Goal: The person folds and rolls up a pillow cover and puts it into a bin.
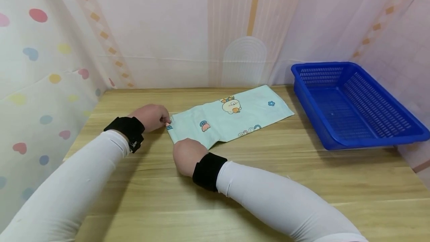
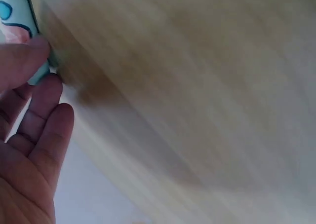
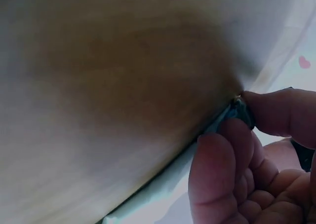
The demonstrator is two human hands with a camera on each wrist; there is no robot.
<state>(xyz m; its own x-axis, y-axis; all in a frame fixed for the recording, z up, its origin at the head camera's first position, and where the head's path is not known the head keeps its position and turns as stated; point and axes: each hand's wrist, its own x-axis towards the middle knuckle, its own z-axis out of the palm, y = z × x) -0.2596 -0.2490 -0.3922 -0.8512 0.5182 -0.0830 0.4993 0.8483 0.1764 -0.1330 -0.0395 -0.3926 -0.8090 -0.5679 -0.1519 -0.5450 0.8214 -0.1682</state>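
A folded light-green cloth (image 1: 245,113) with a cartoon bear, flowers and rainbows lies slantwise on the wooden table. My left hand (image 1: 152,117) pinches its far left corner; in the left wrist view the thumb (image 2: 24,61) and fingers close on the printed edge of the cloth (image 2: 17,12). At the near left corner my right hand (image 1: 189,156) holds the same short edge. From the right wrist the thumb (image 3: 281,110) and forefinger pinch a gathered bit of the cloth (image 3: 224,118). Near the middle, a step in the long edge shows a shifted fold.
A blue plastic basket (image 1: 330,109) with slotted sides stands at the right of the wooden table (image 1: 151,204). A pale patterned curtain (image 1: 161,29) hangs behind the table, and a dotted sheet (image 1: 43,85) hangs at the left.
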